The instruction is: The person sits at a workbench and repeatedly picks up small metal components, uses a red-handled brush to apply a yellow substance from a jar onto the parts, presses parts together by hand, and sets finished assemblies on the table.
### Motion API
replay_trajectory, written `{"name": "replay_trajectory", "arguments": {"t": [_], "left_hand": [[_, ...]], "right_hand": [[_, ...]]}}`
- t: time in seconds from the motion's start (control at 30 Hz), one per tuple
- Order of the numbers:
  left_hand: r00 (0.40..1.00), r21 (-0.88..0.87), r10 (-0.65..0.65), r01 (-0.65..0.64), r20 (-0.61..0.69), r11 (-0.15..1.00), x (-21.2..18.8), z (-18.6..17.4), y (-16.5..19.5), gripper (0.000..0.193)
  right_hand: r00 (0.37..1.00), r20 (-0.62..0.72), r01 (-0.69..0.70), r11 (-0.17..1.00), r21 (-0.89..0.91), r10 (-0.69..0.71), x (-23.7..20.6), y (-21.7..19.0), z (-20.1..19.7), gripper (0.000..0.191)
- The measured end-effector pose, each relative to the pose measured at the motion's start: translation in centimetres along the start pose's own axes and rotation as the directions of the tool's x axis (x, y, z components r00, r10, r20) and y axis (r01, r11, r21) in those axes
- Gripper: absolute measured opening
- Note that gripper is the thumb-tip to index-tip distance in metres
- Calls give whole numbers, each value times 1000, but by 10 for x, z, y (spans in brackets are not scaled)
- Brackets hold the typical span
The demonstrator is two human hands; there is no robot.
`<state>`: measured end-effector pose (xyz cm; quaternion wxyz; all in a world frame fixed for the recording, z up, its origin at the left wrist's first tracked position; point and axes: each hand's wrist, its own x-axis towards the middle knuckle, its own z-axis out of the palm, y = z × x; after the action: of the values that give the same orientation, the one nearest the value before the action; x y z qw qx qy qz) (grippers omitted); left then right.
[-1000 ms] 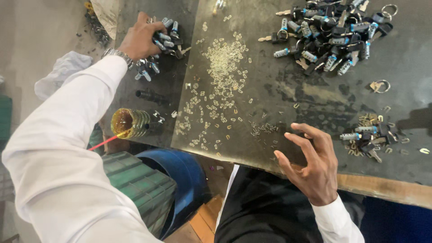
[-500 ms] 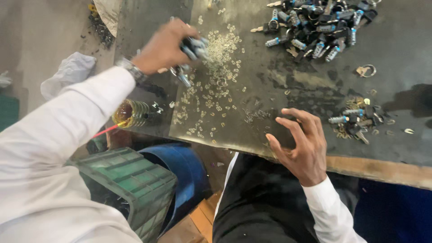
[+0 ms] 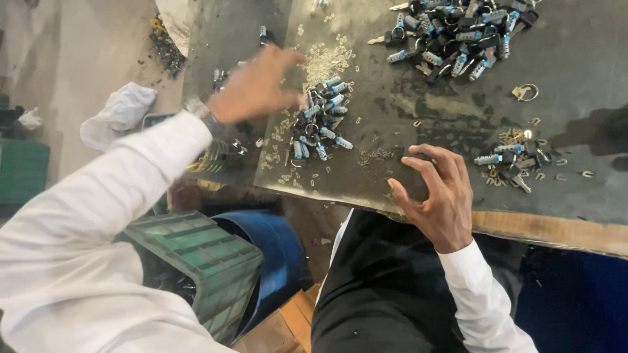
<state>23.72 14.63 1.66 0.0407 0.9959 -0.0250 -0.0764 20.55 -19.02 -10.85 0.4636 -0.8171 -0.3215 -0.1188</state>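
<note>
On the dark worktop, the left hand, blurred, hangs with fingers spread and gripping nothing, just beside a loose cluster of blue-and-black keys lying near the bench's front edge. Right hand rests open, fingertips on the surface, between that cluster and a smaller key pile. Larger key heap lies at the far edge; green crate stands below

Your bench is dark, dull, scratched metal with a bare wood edge. The little locks are shiny metal. Your sleeves are soft white cloth.
</note>
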Motion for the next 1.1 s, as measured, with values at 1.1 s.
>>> {"name": "replay_trajectory", "arguments": {"t": [1.1], "left_hand": [[991, -44, 90, -86, 99, 995, -12, -11, -100, 58]], "right_hand": [[998, 38, -50, 998, -26, 51, 4, 0, 11, 36]]}}
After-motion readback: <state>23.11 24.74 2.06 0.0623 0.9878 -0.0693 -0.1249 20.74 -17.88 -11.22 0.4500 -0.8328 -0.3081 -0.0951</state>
